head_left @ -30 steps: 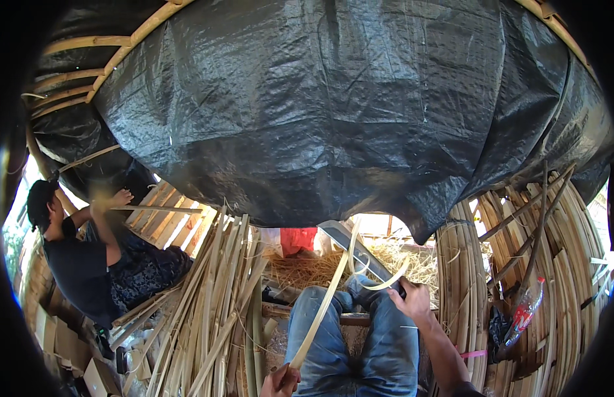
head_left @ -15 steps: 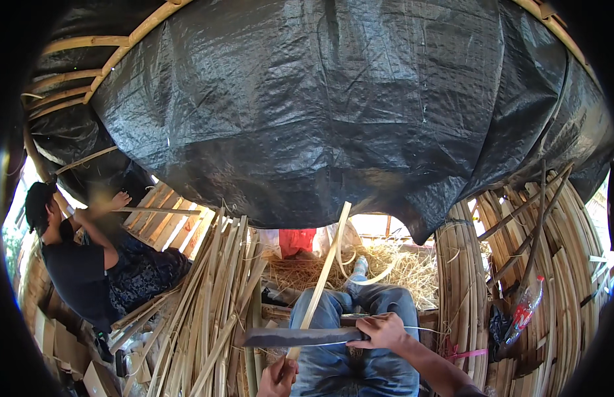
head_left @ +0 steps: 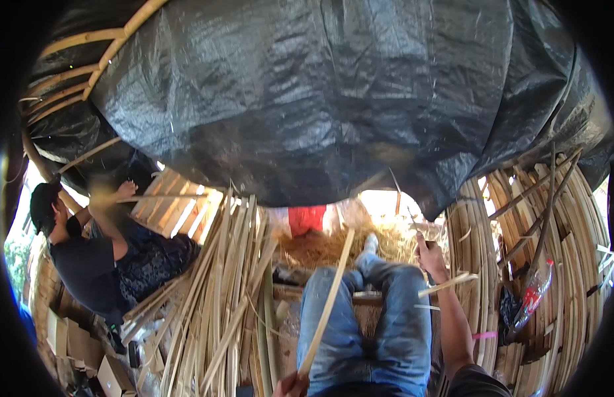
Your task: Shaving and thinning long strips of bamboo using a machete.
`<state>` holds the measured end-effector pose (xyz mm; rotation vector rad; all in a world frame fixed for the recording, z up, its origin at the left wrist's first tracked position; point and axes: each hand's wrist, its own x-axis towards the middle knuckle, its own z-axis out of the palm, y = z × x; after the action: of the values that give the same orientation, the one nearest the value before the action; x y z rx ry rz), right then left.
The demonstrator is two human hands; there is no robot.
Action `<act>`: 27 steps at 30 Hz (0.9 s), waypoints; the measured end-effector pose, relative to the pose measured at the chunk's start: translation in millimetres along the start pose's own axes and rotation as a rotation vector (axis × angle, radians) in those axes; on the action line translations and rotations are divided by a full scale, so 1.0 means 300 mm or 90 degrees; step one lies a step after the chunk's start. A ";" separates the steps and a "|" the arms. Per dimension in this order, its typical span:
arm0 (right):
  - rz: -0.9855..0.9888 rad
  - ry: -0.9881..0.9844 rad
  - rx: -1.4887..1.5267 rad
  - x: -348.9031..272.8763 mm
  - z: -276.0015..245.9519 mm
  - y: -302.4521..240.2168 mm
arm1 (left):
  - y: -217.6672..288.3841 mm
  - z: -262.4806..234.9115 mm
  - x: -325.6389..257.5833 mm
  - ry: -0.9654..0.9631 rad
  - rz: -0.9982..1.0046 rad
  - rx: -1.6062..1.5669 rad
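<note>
My left hand (head_left: 291, 385), at the lower edge, is closed round the near end of a long, pale wooden strip (head_left: 330, 301), perhaps split bamboo. The strip slants up and away, left of my knees. Out past my right knee, my right hand (head_left: 429, 255) is raised and closed on a large knife (head_left: 426, 230). The knife is blurred and nearly end-on, so its blade barely shows; it stands apart from the strip. A short pale sliver (head_left: 450, 284) shows in front of my right forearm, seemingly in the air.
Stacked strips lie on the left (head_left: 211, 311) and stand in bundles on the right (head_left: 472, 264). A co-worker (head_left: 88, 264) sits at the far left. Black tarpaulin (head_left: 320, 119) hangs ahead. Straw (head_left: 393, 245) covers ground by my foot; a plastic bottle (head_left: 533, 294) leans at right.
My right hand has swung the knife forward and right, off the strip. A curled shaving at the strip is no longer there. My left hand has drawn back slightly towards the lower edge.
</note>
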<state>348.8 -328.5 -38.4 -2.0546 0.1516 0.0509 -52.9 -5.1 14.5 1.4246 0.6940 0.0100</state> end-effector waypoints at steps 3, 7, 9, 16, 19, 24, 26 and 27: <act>0.133 -0.131 0.152 -0.146 0.048 -0.077 | 0.112 0.013 -0.001 -0.111 -0.039 0.028; 0.112 -0.167 0.041 -0.153 0.038 -0.049 | 0.108 0.036 0.032 -0.099 -0.052 -0.013; 0.089 -0.192 -0.010 -0.141 0.038 -0.050 | 0.115 0.041 0.020 -0.096 -0.044 -0.013; 0.046 -0.137 -0.012 -0.226 0.003 -0.136 | 0.306 0.104 -0.003 -0.123 -0.198 0.102; -0.065 -0.112 -0.008 -0.317 0.050 -0.168 | 0.319 0.111 0.000 -0.127 -0.206 0.094; -0.260 -0.108 -0.020 -0.473 0.120 -0.277 | 0.260 0.094 0.034 -0.134 -0.110 0.059; -0.299 -0.136 0.026 -0.495 0.156 -0.267 | 0.259 0.102 0.038 -0.129 -0.032 0.144; -0.301 -0.134 0.027 -0.503 0.165 -0.264 | 0.266 0.115 0.038 -0.124 0.046 0.226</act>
<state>211.0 -235.1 23.2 -1.9800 -0.4595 -0.0283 2.8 -16.9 81.1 1.7637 0.4973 -0.2020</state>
